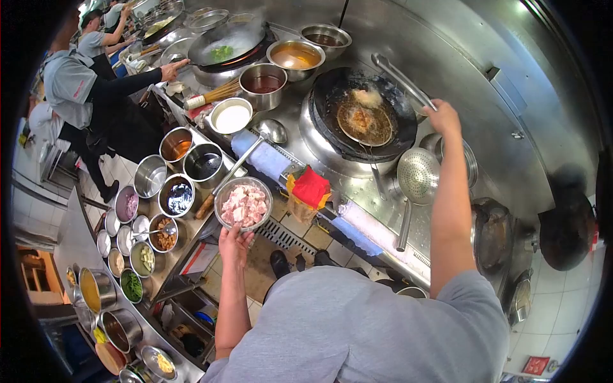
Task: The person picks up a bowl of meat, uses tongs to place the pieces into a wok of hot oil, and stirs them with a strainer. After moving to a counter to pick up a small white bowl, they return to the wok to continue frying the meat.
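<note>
My left hand (236,241) holds a clear bowl of raw pink meat pieces (244,204) from below, over the gap between the two counters. In my right hand (443,119) are long metal tongs (403,81), raised above the right side of a black wok (403,131). Bubbling oil (364,124) with browned food fills the wok's middle, and a pale piece (367,97) is at its far side. The tongs' tips are apart from the food. A perforated strainer (418,175) lies right of the wok.
A ladle (273,131) lies across the counter left of a red cloth (311,187). Steel pots of sauces (262,84) and bowls of ingredients (132,285) stand at the left. Beyond them, a person in grey (67,86) reaches towards a steaming wok (228,43).
</note>
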Demonstrator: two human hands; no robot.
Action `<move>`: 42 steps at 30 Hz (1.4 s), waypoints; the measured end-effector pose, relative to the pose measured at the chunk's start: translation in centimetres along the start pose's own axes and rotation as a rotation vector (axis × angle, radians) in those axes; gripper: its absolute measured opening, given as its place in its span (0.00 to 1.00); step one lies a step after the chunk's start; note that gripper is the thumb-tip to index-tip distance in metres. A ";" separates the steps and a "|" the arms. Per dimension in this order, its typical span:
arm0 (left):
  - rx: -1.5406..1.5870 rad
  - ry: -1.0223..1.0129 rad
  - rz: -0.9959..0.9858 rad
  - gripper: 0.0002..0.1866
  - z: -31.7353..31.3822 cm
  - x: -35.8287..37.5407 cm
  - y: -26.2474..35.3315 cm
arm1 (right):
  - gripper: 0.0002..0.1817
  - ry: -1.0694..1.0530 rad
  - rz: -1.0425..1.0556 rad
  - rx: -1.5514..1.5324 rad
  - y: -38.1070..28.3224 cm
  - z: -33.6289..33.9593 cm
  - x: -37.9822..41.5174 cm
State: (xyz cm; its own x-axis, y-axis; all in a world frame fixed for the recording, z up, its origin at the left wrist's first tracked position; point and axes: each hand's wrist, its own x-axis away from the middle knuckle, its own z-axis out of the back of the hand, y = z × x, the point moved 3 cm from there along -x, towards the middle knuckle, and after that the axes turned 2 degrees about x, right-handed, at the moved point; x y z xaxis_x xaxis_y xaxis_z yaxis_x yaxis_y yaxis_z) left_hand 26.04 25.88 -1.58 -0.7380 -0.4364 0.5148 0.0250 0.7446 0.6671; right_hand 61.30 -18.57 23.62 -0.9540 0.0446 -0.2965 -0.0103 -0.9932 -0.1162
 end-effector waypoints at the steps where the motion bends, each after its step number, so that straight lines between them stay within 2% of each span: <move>1: 0.001 0.006 0.000 0.10 -0.1 -0.3 -0.1 | 0.22 0.018 0.008 -0.008 -0.7 1.8 0.7; 3: -0.009 -0.039 0.000 0.10 -0.3 -0.7 0.0 | 0.20 0.049 0.055 -0.035 -3.7 6.6 3.2; 4: -0.023 -0.041 -0.005 0.11 -0.9 -0.7 0.2 | 0.19 0.089 0.146 -0.072 -4.6 7.7 4.2; 5: -0.038 -0.034 -0.009 0.11 -1.7 -0.8 0.3 | 0.18 -0.012 0.191 -0.154 -6.1 8.9 5.3; 7: -0.044 -0.084 -0.042 0.12 -2.2 -1.8 -0.2 | 0.17 -0.026 0.387 -0.210 -8.4 10.0 8.0; 9: -0.087 -0.150 -0.045 0.13 -3.3 -2.1 0.1 | 0.18 -0.070 0.466 -0.249 -10.7 11.4 11.3; 11: -0.113 -0.154 -0.043 0.13 -3.8 -2.8 0.1 | 0.21 -0.186 0.653 -0.004 -13.7 12.7 15.1; 15: -0.237 -0.212 -0.041 0.10 -5.3 -3.4 0.6 | 0.24 -0.278 0.736 0.136 -15.7 13.8 18.9; 17: -0.311 -0.345 -0.050 0.12 -5.7 -3.9 0.9 | 0.25 -0.272 0.874 0.208 -16.3 14.2 20.0; 19: -0.340 -0.390 -0.047 0.12 -6.5 -3.6 1.7 | 0.25 -0.271 0.883 0.231 -16.5 14.0 20.4; 21: -0.553 -0.435 -0.110 0.09 -7.2 -3.6 2.1 | 0.23 -0.252 0.912 0.213 -16.7 13.4 20.5; 24: -0.593 -0.486 -0.118 0.08 -8.2 -3.2 2.3 | 0.21 -0.247 0.933 0.239 -16.5 12.9 20.4; 28: -0.495 -0.456 -0.055 0.10 -8.0 -3.8 1.5 | 0.20 -0.213 0.908 0.263 -15.3 14.9 19.9; 31: -0.392 -0.421 -0.011 0.13 -7.3 -4.5 0.6 | 0.19 -0.166 0.792 0.258 -14.0 16.8 19.2; 33: -0.326 -0.372 0.006 0.13 -7.2 -4.6 0.3 | 0.19 -0.143 0.621 0.110 -12.6 18.6 18.5; 35: -0.298 -0.323 0.026 0.13 -8.2 -3.6 0.3 | 0.18 -0.131 0.480 0.189 -11.2 19.7 17.3; 39: -0.212 -0.303 0.085 0.09 -6.6 -4.6 -1.3 | 0.19 0.021 0.429 0.060 -6.8 15.0 13.2; 42: -0.223 -0.249 0.095 0.07 -6.4 -3.9 -1.6 | 0.20 -0.151 0.183 0.121 -7.2 9.8 10.2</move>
State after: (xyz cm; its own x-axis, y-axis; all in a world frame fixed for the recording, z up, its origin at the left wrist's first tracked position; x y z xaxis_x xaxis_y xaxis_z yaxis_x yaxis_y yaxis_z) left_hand 33.13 23.16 -1.22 -0.8664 -0.2133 0.4515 0.2282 0.6350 0.7380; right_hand 48.72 -12.04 30.69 -0.9771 -0.1446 -0.1561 0.1395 -0.9893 0.0434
